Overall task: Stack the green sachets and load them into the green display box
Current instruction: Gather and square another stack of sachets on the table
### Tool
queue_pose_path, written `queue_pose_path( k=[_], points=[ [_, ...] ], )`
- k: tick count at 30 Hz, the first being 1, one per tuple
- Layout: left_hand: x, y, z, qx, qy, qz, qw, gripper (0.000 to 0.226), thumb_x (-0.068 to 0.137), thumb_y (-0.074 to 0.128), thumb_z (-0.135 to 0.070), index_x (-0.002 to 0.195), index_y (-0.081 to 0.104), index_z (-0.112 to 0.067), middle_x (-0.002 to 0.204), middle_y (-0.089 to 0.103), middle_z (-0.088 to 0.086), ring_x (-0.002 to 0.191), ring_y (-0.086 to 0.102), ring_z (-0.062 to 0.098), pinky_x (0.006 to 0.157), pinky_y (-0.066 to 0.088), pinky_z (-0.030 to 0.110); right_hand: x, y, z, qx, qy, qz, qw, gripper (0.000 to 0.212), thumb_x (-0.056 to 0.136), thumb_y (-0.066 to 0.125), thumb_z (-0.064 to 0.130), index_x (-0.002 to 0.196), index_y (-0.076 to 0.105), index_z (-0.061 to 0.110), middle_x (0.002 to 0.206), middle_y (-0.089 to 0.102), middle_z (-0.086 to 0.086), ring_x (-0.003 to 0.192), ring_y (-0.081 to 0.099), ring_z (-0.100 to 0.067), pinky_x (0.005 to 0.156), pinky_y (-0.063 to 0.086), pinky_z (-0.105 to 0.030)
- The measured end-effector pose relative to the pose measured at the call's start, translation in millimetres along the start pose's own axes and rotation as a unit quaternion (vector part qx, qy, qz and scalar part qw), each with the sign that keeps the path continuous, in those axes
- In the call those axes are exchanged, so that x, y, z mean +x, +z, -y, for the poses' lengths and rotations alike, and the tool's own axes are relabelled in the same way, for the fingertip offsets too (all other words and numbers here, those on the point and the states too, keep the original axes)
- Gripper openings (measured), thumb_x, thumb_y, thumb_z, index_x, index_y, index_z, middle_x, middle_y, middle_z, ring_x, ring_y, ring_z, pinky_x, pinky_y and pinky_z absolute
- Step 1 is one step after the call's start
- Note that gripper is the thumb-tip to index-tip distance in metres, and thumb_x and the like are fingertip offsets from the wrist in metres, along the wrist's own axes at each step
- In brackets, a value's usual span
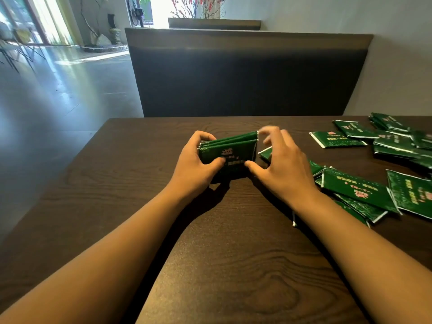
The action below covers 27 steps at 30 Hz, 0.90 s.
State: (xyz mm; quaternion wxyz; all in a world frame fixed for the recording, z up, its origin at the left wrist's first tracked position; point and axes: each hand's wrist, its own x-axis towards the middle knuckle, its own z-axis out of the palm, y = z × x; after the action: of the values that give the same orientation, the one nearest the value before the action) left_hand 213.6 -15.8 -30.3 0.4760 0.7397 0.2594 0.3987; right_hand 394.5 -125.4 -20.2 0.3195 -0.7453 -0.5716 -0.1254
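A small stack of green sachets (230,149) stands on edge at the middle of the dark wooden table (117,183). My left hand (196,160) grips its left end, thumb on the near face and fingers curled over the far side. My right hand (280,164) is at the stack's right end: the thumb touches the near face, and the blurred fingers hover by the top right corner. Loose green sachets (360,190) lie scattered to the right. No green display box is in view.
More loose sachets (395,141) lie heaped at the table's far right edge. A dark bench back (245,73) stands right behind the table. Grey floor lies off the table's left side.
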Motion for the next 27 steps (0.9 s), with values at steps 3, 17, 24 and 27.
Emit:
queue_pose_path(
  k=[3,17,24,27],
  points=[
    [-1,0,0,0.017,0.004,0.0,1.0,0.043,0.088,0.075,-0.002,0.119,0.051,-0.02,0.116,0.063,0.006,0.105,0.068,0.017,0.084,0.062,0.031,0,0,1,0.016,-0.064,0.043,0.997,0.079,0.086,0.073,0.029,0.153,0.03,0.032,0.143,0.042,-0.001,0.11,0.056,-0.019,0.074,0.056,-0.034],
    [4,0,10,-0.013,-0.065,-0.084,0.994,0.048,0.086,0.074,-0.003,0.117,0.047,-0.029,0.122,0.058,0.002,0.117,0.063,0.023,0.081,0.065,0.046,4,-15,-19,-0.186,0.132,0.146,0.963,0.077,0.095,0.051,0.053,0.159,0.018,0.025,0.157,0.034,-0.013,0.14,0.033,-0.038,0.111,0.032,-0.053],
    [4,0,10,0.002,-0.064,-0.082,0.995,0.052,0.087,0.075,-0.005,0.122,0.045,-0.028,0.122,0.057,0.001,0.116,0.062,0.022,0.088,0.063,0.046,5,-21,-22,-0.183,0.135,0.166,0.959,0.063,0.091,0.061,0.05,0.144,0.039,0.026,0.126,0.061,-0.01,0.119,0.055,-0.037,0.098,0.045,-0.05],
    [4,-1,10,-0.002,-0.064,-0.077,0.995,0.052,0.087,0.075,-0.005,0.122,0.045,-0.027,0.124,0.057,0.002,0.116,0.062,0.023,0.087,0.063,0.047,3,-22,-16,-0.142,0.108,0.135,0.975,0.056,0.09,0.062,0.036,0.142,0.045,0.024,0.118,0.064,-0.007,0.111,0.059,-0.034,0.088,0.049,-0.046]
  ],
)
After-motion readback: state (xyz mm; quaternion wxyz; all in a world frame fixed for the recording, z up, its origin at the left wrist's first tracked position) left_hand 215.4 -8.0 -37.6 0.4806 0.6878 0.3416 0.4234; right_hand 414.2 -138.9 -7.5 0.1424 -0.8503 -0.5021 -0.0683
